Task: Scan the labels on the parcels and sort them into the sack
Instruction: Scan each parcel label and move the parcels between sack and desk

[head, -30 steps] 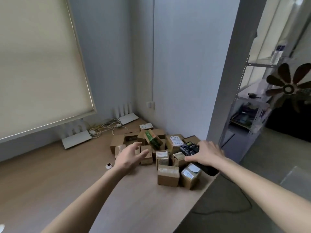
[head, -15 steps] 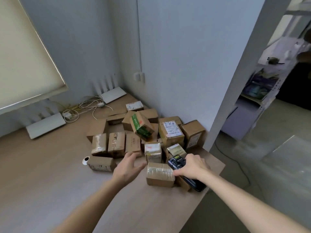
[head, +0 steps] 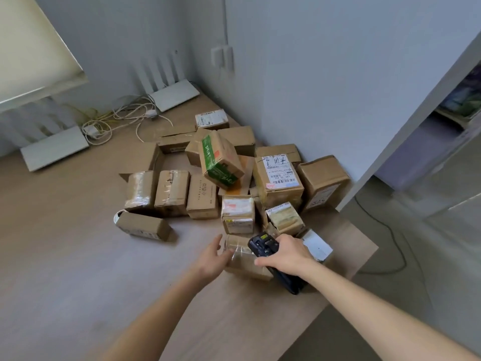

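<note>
Here, the nearest taped parcel [head: 240, 257] sits at the desk's [head: 65, 256] front edge, the open left hand [head: 212, 259] touching its side, probably to steady it. The right hand [head: 287, 254] grips a black handheld scanner [head: 263, 246] just above, likely seeking its label; no sack shows.

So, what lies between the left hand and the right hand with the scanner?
In the head view, a taped cardboard parcel lies between the left hand and the right hand, which grips the black scanner. The left fingers touch its side.
</note>
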The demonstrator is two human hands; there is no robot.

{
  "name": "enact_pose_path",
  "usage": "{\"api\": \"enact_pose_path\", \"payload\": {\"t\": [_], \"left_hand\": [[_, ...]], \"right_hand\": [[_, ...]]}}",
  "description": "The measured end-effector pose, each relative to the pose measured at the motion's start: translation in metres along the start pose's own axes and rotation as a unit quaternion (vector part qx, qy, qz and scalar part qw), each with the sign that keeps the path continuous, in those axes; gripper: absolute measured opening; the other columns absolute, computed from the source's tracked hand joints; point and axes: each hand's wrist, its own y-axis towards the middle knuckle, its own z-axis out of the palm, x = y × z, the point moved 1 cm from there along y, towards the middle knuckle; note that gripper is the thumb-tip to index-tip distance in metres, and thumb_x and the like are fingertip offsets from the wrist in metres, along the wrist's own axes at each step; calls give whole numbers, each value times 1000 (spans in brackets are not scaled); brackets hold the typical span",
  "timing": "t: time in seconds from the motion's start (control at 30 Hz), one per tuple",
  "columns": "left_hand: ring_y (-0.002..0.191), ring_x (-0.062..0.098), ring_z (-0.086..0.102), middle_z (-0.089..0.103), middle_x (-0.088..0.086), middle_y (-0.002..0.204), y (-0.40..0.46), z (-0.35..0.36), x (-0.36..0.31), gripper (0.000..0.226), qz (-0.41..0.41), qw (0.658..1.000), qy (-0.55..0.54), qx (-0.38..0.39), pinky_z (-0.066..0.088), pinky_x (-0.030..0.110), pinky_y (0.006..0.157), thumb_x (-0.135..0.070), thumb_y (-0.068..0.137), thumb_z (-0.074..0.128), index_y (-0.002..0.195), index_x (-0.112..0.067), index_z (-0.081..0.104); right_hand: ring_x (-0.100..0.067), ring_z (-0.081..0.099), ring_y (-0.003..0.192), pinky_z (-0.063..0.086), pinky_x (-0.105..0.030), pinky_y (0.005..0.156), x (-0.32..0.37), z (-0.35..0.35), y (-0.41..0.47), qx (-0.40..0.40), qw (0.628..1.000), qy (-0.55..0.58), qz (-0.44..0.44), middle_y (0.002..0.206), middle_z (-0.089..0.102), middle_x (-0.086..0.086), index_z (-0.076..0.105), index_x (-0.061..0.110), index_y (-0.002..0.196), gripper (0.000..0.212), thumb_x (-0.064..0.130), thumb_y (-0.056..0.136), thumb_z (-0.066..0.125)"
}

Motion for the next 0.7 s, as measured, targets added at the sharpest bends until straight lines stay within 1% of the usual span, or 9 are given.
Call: {"api": "enact_pose_path", "payload": {"t": [0.07, 0.13, 0.23, 0.3, 0.37, 0.5, 0.57, 0.63, 0.7], "left_hand": [[108, 12, 57, 57, -3, 125, 0, 7, -1, 44, -9, 998, -58, 22, 46, 24, 84, -23, 103, 52, 145, -20, 42], [87, 1, 53, 57, -13, 102, -2, 9, -1, 25, -14, 995, -92, 18, 45, 19, 68, -20, 103, 49, 126, -30, 48], [95, 12, 54, 59, -3, 111, -12, 0, 0, 19, -22, 988, -149, -17, 50, 31, 79, -23, 103, 49, 121, -27, 52], [98, 19, 56, 60, 6, 115, -23, -10, 1, 16, -23, 978, -200, -50, 53, 43, 90, -30, 102, 52, 114, -19, 56], [99, 23, 59, 61, 9, 110, -38, -22, 1, 22, -18, 970, -231, -69, 53, 48, 95, -38, 101, 54, 105, -16, 56], [99, 24, 64, 68, 9, 103, -77, -55, 8, 30, 30, 955, -272, -115, 54, 43, 89, -40, 101, 54, 94, -11, 57], [99, 24, 66, 71, 7, 99, -102, -76, 16, 30, 58, 949, -280, -136, 55, 42, 88, -38, 100, 57, 94, -9, 59], [100, 20, 66, 70, 5, 105, -133, -99, 28, 25, 85, 940, -296, -149, 56, 41, 90, -37, 97, 62, 104, -12, 62], [106, 16, 65, 68, 1, 115, -167, -120, 44, 37, 107, 931, -313, -156, 55, 39, 94, -41, 90, 69, 120, -21, 61]], "right_hand": [[-23, 63, 108, 57, -42, 92, -1, 0, 4, 12, 999, 31, 5, 117, 66, 0, 59, 20, 120, 84, 72, 59, 84], [-22, 62, 111, 57, -43, 95, -1, -1, 4, 16, 998, 67, 11, 120, 65, 1, 57, 21, 126, 95, 74, 52, 84], [-21, 62, 113, 56, -45, 97, -1, -1, -2, 16, 996, 89, 0, 123, 64, 3, 55, 23, 131, 111, 79, 39, 80], [-22, 61, 115, 56, -45, 98, 7, -3, -16, 11, 995, 101, -5, 127, 63, 2, 52, 22, 135, 108, 74, 46, 85], [-23, 60, 117, 55, -42, 99, 18, -6, -32, -4, 993, 119, -10, 130, 61, 0, 50, 21, 138, 96, 61, 60, 91], [-19, 59, 115, 53, -38, 98, 47, -6, -67, -44, 990, 119, -60, 125, 61, 3, 49, 20, 138, 88, 51, 67, 93], [-20, 59, 119, 53, -37, 99, 65, -3, -95, -65, 987, 120, -89, 131, 61, 2, 48, 21, 139, 90, 51, 67, 93], [-21, 59, 121, 52, -39, 101, 84, 4, -126, -90, 981, 122, -117, 134, 60, 2, 48, 23, 139, 93, 54, 64, 93], [-19, 59, 119, 53, -41, 101, 102, 13, -158, -111, 977, 119, -141, 133, 61, 3, 48, 25, 138, 96, 58, 60, 93]]}}
